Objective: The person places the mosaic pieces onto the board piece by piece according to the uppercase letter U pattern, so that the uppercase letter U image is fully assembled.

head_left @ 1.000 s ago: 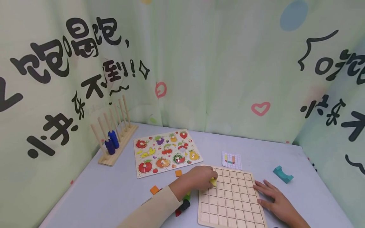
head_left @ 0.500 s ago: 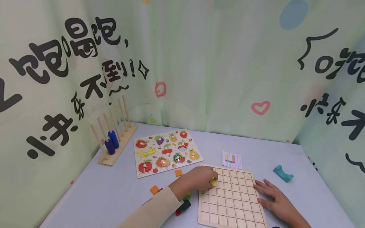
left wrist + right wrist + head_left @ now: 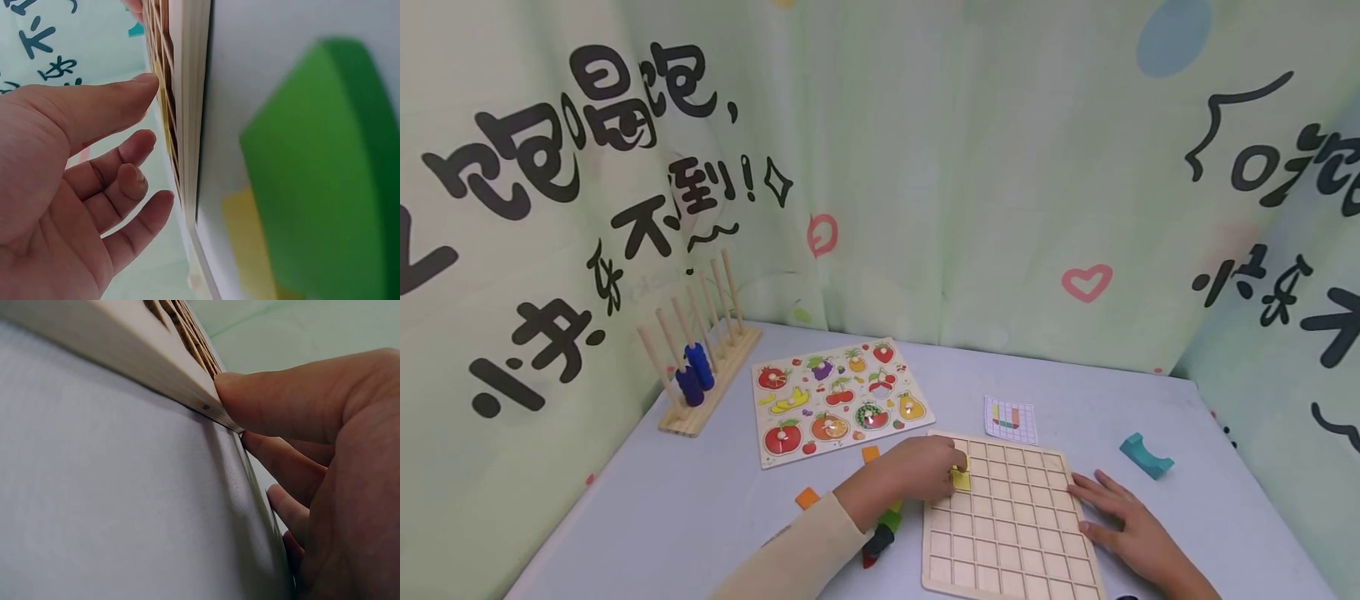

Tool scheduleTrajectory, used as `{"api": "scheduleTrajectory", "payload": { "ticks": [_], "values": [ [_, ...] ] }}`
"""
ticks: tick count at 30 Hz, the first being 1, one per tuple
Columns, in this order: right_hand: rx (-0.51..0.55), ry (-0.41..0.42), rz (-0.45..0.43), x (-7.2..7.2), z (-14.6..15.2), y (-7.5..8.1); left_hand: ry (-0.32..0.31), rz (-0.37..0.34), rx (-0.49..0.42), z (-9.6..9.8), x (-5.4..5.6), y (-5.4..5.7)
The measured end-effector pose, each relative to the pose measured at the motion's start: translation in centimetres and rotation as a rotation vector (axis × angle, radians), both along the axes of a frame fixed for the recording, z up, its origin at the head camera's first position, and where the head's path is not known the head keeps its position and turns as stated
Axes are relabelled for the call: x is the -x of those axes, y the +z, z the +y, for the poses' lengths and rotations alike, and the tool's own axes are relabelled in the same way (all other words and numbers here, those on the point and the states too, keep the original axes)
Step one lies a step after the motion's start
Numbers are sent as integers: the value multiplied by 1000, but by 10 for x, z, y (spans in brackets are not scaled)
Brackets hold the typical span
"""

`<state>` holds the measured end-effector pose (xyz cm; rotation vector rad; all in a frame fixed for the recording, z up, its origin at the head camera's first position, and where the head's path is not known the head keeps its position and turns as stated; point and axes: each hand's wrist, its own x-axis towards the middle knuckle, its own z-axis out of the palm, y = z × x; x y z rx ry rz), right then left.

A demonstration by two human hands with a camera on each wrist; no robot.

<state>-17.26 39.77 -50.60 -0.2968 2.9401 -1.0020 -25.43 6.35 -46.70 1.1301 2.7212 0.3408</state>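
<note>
A wooden grid board (image 3: pixel 1017 521) lies flat on the table. My left hand (image 3: pixel 925 468) is over its far left part, beside a yellow tile (image 3: pixel 961 481) lying in the grid; more yellow shows just behind that tile by the fingertips. In the left wrist view, the thumb (image 3: pixel 119 106) tip is right at the yellow, and the loosely bent fingers are spread apart with nothing between them. My right hand (image 3: pixel 1122 521) rests at the board's right edge, its fingers straight and its thumb (image 3: pixel 275 400) against the rim.
Orange tiles (image 3: pixel 807 498) and green, black and red pieces (image 3: pixel 880 540) lie left of the board. Behind it are a fruit puzzle (image 3: pixel 842 400) and a pattern card (image 3: pixel 1011 419). A peg stand (image 3: pixel 711 383) is far left, a teal arch block (image 3: pixel 1146 456) right.
My left hand has shifted slightly left and away from the yellow tile, so more of the tile shows. My right hand stays at the board's edge.
</note>
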Motion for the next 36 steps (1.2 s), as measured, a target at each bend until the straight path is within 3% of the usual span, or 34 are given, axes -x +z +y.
{"api": "scheduleTrajectory", "payload": {
  "ticks": [11,26,36],
  "values": [
    [9,9,-2,-2,0,3,-5,24,5,-29,-6,12],
    [3,18,22,-1,0,1,67,-145,12,-71,-12,2],
    [15,18,40,-2,1,1,145,-235,-8,-83,-6,-3]
  ]
}}
